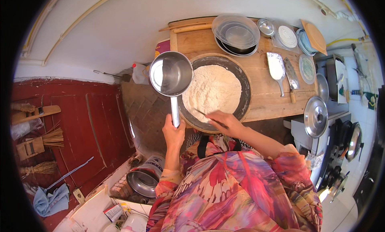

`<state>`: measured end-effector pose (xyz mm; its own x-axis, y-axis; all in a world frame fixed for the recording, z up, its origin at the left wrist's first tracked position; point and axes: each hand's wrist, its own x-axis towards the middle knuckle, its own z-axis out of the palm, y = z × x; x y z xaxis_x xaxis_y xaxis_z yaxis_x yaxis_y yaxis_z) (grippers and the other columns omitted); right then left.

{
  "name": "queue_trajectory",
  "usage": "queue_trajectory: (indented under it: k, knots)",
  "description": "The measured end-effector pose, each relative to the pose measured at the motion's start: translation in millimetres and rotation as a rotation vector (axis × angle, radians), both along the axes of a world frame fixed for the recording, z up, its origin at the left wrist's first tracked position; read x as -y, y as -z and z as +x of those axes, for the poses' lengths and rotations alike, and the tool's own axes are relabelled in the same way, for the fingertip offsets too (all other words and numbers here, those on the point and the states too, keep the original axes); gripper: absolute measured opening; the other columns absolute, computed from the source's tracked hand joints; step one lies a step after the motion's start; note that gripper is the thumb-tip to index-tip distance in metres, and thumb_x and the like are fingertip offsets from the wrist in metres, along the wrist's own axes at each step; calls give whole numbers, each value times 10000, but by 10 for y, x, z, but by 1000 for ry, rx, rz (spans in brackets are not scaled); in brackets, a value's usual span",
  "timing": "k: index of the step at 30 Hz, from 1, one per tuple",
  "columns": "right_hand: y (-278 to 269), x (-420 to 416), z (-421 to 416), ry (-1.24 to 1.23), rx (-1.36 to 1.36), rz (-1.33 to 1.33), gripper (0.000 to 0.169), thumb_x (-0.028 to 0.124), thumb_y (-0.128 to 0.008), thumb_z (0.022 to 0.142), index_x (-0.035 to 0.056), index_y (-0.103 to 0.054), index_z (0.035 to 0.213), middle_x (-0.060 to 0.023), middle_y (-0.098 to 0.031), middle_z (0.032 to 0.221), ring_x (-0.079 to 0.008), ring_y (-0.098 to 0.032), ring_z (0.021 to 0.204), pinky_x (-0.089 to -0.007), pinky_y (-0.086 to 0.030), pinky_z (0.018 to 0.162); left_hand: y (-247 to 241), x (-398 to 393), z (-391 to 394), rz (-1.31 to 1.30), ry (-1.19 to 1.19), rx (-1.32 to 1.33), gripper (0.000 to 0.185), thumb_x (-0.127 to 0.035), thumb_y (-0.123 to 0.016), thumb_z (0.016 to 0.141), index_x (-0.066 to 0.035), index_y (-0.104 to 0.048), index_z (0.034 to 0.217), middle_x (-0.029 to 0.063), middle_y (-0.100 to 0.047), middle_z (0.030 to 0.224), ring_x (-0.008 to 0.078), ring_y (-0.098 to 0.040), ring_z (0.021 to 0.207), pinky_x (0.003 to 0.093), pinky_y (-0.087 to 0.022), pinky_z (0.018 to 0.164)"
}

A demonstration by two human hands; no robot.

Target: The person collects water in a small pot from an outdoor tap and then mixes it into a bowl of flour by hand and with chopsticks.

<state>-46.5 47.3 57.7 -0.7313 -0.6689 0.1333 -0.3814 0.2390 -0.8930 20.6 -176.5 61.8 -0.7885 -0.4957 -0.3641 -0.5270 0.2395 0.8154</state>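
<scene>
My left hand grips the handle of a metal saucepan, held over the left rim of a wide, dark-lined basin. A shiny patch shows inside the pan; whether it holds liquid I cannot tell. Pale flour lies heaped in the basin. Over the basin's near side, my right hand is closed on dark, thin sticks, probably chopsticks, whose tips point into the flour. Part of the basin's left side is hidden behind the pan.
On the wooden table are stacked bowls, a metal scoop, a cleaver and a plate. A metal lid stands near the table's right end. Left are a white jug and a red door.
</scene>
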Motion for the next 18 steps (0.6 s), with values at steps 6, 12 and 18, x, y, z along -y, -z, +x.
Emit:
queue_trajectory:
  k: [6,12,18]
  knots:
    - [28,-380,252,-165,-123,108,235,93,-615,906,17,-611,1128,-158,-629,1086,-341,-632,962,-401,-545,793,-77,-9,85,92,-40,-9,205,-91,-666,824,-23,-474,843,62,-483,588,134,-472,489,322,-402,468]
    - [533,-12,-357,110,-278,139,289,71,-582,914,35,-581,1200,-173,-586,1227,-340,-603,1082,-398,-537,844,-243,-71,41,194,-55,-43,186,-76,-663,843,-34,-484,867,19,-489,568,99,-478,402,292,-374,358]
    - [174,-617,-254,454,-316,152,270,-9,-597,894,10,-614,1163,-191,-611,1158,-349,-628,987,-356,-521,813,-221,-33,118,201,-62,-53,183,-73,-661,848,-38,-485,882,16,-489,586,94,-469,403,279,-370,354]
